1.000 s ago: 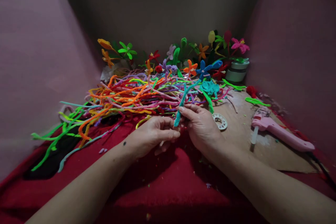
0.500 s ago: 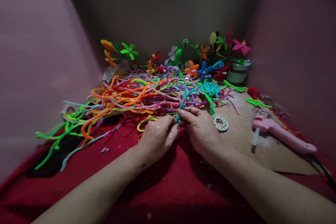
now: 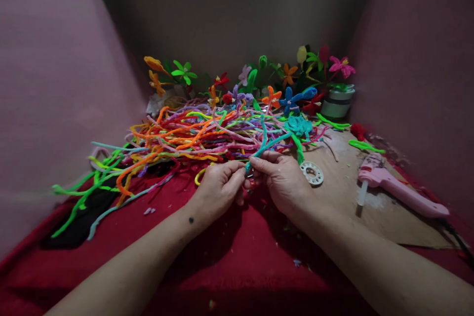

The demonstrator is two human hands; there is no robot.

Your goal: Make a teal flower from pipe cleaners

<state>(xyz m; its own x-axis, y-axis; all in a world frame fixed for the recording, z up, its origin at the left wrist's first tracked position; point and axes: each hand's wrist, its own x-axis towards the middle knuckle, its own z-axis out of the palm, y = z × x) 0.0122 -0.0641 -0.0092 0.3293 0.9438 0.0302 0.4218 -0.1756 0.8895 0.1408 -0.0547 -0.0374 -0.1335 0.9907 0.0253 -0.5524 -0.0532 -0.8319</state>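
A teal pipe cleaner, doubled and twisted near its lower end, spreads into two loose ends pointing up and to the right. My left hand is closed, pinching its lower tip. Just above that, my right hand is closed on the same pipe cleaner between thumb and fingers. Behind my hands lies a pile of colourful pipe cleaners. A curled teal pipe cleaner piece with a green stem rests beyond my right hand. Part of a yellow scissor-like handle shows beside my left hand.
On a cardboard sheet at right lie a pink glue gun and a white notched disc. Pipe cleaner flowers and a white pot stand at the back. A black flat object lies left on the red cloth.
The teal pipe cleaner has tilted to the right, and its two ends stand wider apart. My left hand has turned slightly at its tip. The view has shifted a little.
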